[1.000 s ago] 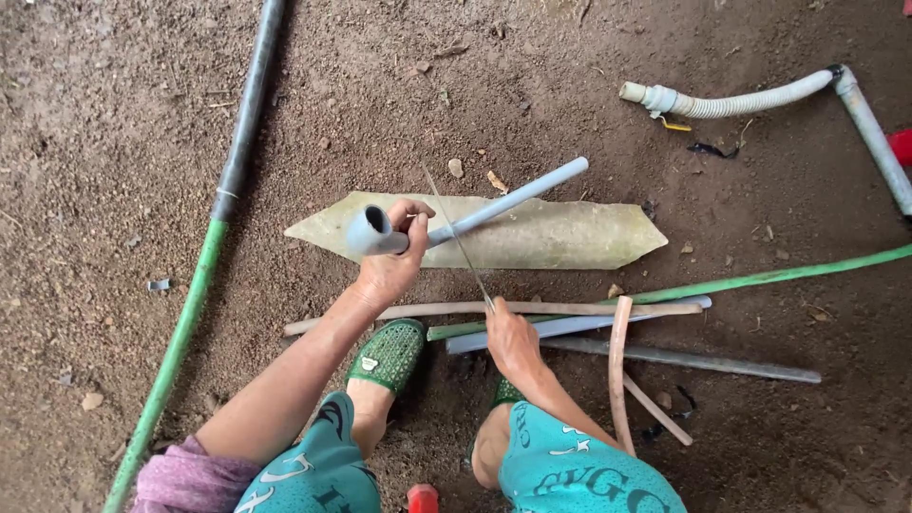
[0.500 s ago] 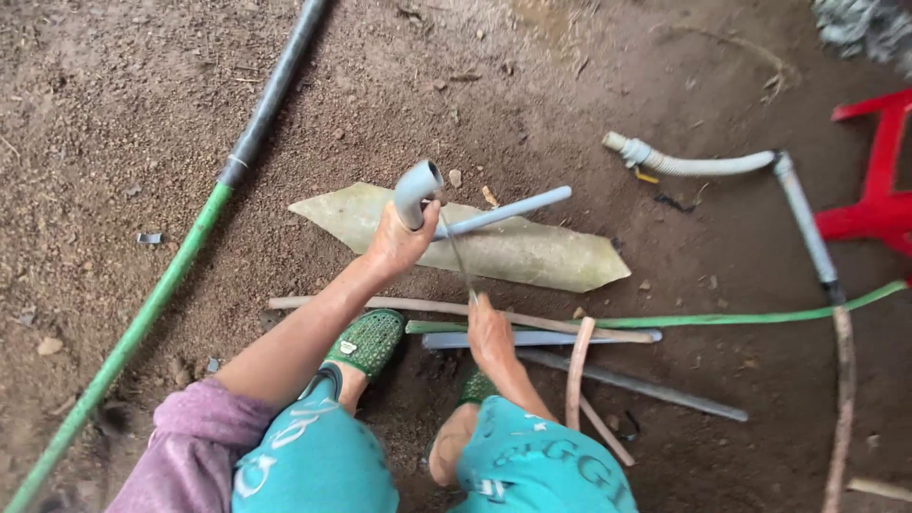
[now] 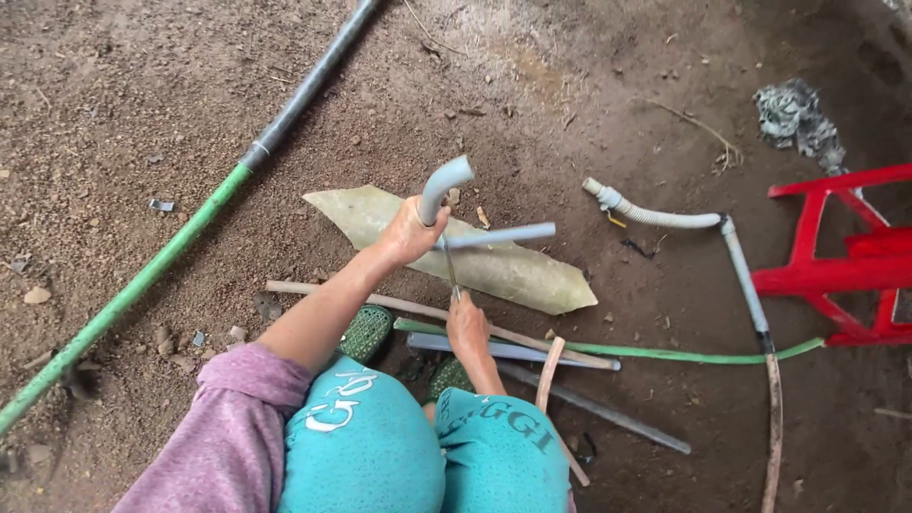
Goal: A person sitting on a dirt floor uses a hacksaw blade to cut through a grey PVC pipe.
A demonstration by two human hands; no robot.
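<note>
- Left hand (image 3: pixel 410 234) is wrapped tight around a grey curved pipe elbow (image 3: pixel 443 182), held up off the dirt floor (image 3: pixel 133 114) with the bend pointing up and to the right.
- A straight grey pipe (image 3: pixel 502 236) sticks out to the right from that same hand, roughly level, so the elbow and the straight piece meet right at the grip.
- Right hand (image 3: pixel 467 325) sits lower, just below the left one, closed on a thin blade-like tool (image 3: pixel 449 271) that runs up toward the pipe. Too skinny to say exactly what kind of tool it is.
- Right under the pipe there's a flat pale pointed slab (image 3: pixel 494 266) lying on the dirt.
- Near the knees: a green flip-flop style sandal (image 3: pixel 366 331), a thin wooden stick (image 3: pixel 399 306), a thin green hose (image 3: pixel 684 353) and another grey pipe (image 3: pixel 503 350) lying flat, plus a darker rod (image 3: pixel 608 413) angled off to the right.
- Far left, a long green-and-black pipe (image 3: pixel 190 233) runs diagonally across the ground, well apart from the hands.
- On the right, a white flexible hose joined to a grey pipe (image 3: pixel 665 218), and a red plastic stool (image 3: pixel 845 256) at the edge.
- Crumpled grey wad (image 3: pixel 796 116) up top right, far from everything.
</note>
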